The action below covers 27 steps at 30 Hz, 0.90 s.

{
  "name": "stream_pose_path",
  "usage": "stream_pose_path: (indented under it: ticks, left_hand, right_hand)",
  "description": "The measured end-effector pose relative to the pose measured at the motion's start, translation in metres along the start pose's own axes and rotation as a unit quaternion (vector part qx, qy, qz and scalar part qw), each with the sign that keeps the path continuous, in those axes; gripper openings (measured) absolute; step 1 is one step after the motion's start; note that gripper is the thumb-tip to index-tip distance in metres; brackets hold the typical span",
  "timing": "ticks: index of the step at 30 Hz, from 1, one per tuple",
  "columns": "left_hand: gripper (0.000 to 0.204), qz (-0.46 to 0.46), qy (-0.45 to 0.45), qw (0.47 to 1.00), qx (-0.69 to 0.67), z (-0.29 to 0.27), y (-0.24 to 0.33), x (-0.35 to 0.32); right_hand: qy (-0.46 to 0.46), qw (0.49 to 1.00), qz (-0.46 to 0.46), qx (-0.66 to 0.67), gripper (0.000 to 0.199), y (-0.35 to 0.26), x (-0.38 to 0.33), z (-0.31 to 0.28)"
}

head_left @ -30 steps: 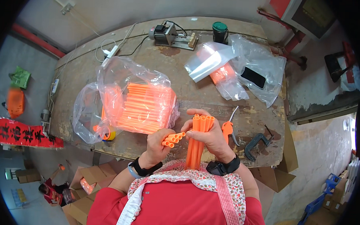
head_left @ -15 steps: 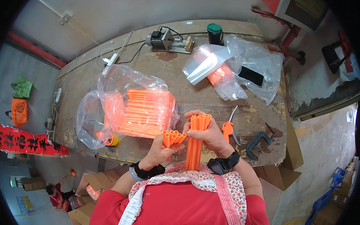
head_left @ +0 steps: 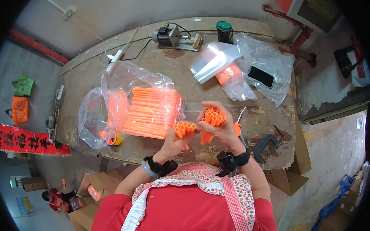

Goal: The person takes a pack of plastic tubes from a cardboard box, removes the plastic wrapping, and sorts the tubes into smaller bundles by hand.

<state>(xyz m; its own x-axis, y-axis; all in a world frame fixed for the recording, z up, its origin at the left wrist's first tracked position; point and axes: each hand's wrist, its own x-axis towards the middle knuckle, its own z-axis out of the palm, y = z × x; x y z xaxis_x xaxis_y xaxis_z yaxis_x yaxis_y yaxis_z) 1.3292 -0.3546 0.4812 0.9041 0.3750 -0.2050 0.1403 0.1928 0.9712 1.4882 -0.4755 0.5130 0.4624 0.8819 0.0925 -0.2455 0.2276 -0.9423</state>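
Observation:
My left hand (head_left: 175,142) is closed round a small bunch of thin orange tubes (head_left: 184,128), their open ends facing up. Close beside it on the right, my right hand (head_left: 222,130) grips another bunch of orange tubes (head_left: 214,116), also with the ends showing. The two hands nearly touch above the near edge of the wooden table (head_left: 158,153). To the left of them lies a clear plastic bag (head_left: 91,115) holding a stack of the same kind of tubes (head_left: 150,114).
At the back stand a small motor (head_left: 168,35) and a dark cup with a green lid (head_left: 224,31). A phone (head_left: 260,76) lies on clear plastic at the right. Nearer are an orange-handled air gun (head_left: 238,128) and a C-clamp (head_left: 266,148). Another person (head_left: 57,200) is at lower left.
My right hand has moved up and slightly right, tilting its tubes so they no longer hang straight down. My left hand has shifted a little up and right with its bunch.

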Motion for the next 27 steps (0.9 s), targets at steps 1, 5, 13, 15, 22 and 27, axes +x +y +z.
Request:
stream_pose_path:
  ticks: [1, 5, 13, 15, 22, 27]
  left_hand:
    - [0.018, 0.010, 0.010, 1.000, 0.001, 0.003, -0.006, 0.009]
    - [0.018, 0.034, 0.013, 0.999, -0.009, 0.002, -0.035, 0.024]
    - [0.014, 0.054, 0.007, 0.998, -0.041, 0.001, -0.055, 0.019]
    - [0.014, 0.044, 0.017, 0.999, -0.009, -0.002, -0.065, 0.018]
    - [0.013, 0.142, 0.024, 0.987, 0.070, 0.000, -0.056, 0.015]
    - [0.014, 0.187, -0.012, 0.980, 0.060, -0.003, -0.063, 0.016]
  right_hand:
    - [0.012, 0.997, -0.031, -0.062, 0.047, 0.010, 0.001, -0.004]
    - [0.050, 0.997, -0.033, -0.056, 0.047, 0.043, -0.012, -0.010]
    - [0.088, 0.995, -0.004, 0.037, 0.047, 0.068, -0.029, -0.007]
    - [0.088, 0.996, -0.007, 0.034, 0.049, 0.069, -0.029, -0.005]
    - [0.112, 0.993, -0.026, 0.008, 0.044, 0.069, -0.031, 0.001]
    - [0.083, 0.996, -0.031, -0.007, 0.045, 0.070, -0.031, -0.004]
